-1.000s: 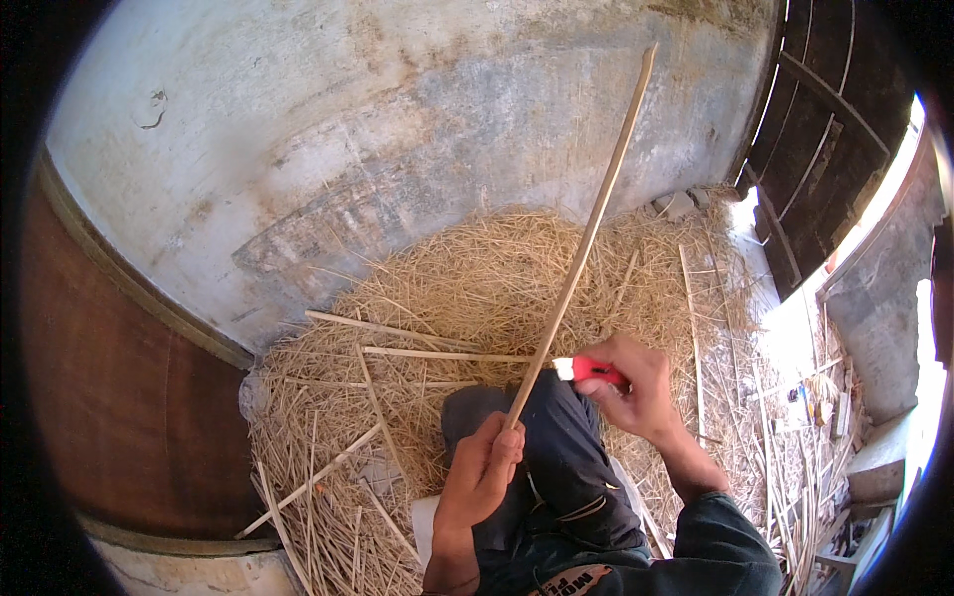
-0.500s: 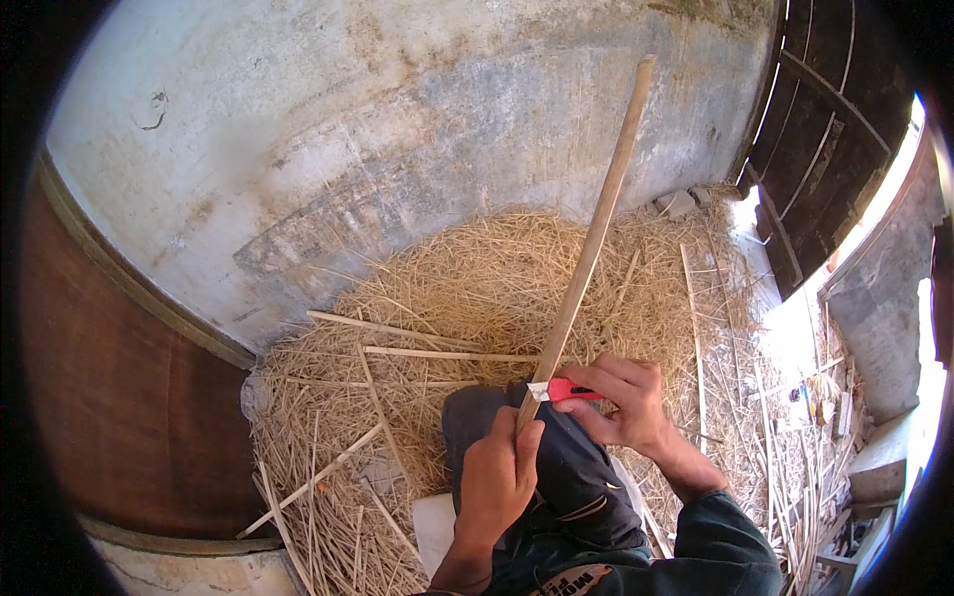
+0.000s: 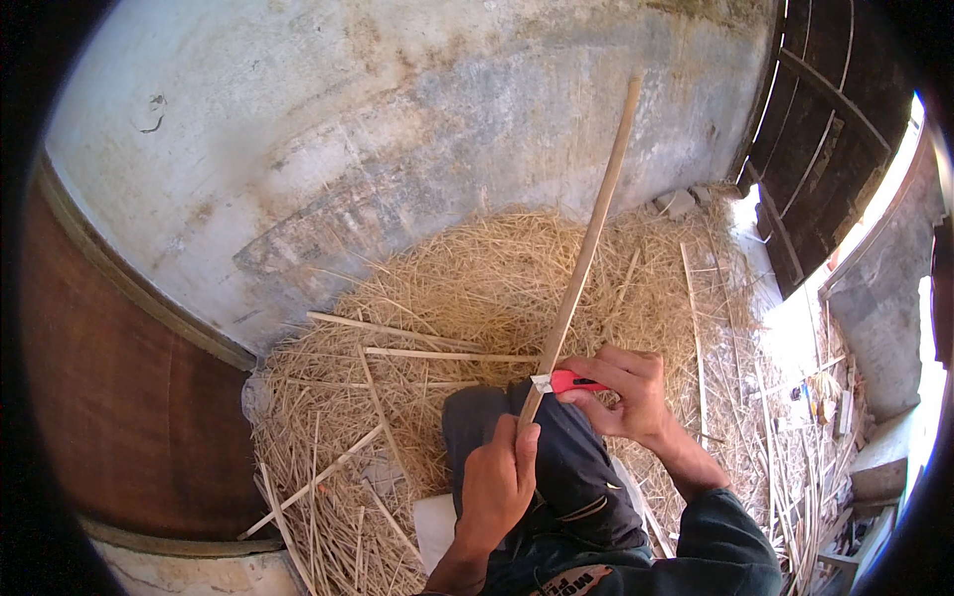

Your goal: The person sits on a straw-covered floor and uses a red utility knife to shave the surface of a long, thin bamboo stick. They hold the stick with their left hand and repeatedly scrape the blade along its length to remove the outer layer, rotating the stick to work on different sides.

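A long, narrow strip of wood or bamboo slants up and away from my lap toward the wall. My left hand is closed round its near end, thumb lying along it. In my right hand is a red utility knife, gripped between thumb and fingers. The knife's blade lies against the strip just above my left hand. Both hands are over my dark-trousered knees.
Straw-like shavings cover the floor, with several loose strips on top. A stained wall rises ahead. At left is a brown panel; at right, a dark wooden door. Stones lie by the wall.
The strip's far end has dipped a little and shifted slightly left. My right hand and the knife have barely moved; the blade still touches the strip.
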Tool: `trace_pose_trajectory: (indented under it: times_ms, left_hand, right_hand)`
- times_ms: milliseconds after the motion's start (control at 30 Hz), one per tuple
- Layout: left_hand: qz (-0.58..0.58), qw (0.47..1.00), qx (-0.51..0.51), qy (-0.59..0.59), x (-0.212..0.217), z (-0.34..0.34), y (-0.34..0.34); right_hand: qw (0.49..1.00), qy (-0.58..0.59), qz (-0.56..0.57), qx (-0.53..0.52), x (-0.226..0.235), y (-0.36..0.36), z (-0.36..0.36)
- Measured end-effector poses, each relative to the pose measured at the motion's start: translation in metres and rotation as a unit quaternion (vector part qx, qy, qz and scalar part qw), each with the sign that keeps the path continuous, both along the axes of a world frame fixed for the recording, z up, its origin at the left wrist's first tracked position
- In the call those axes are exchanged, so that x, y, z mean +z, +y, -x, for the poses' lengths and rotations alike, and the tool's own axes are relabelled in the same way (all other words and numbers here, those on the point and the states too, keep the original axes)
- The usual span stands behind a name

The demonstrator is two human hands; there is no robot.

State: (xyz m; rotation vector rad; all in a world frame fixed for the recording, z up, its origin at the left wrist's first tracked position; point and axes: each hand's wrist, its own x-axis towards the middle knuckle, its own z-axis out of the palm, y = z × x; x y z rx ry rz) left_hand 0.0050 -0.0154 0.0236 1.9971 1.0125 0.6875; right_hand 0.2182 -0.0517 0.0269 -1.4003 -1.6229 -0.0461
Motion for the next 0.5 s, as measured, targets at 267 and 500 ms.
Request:
trace_pose_trajectory:
  times_ms: [267, 500]
  left_hand:
    - [0.017, 0.999, -0.021, 0.047, -0.016, 0.012, -0.014]
    - [0.033, 0.995, -0.025, 0.089, -0.019, 0.021, -0.008]
  right_hand:
    - [0.992, 0.059, -0.021, -0.114, 0.006, 0.016, -0.03]
    - [0.991, 0.056, 0.006, -0.117, -0.008, 0.022, -0.039]
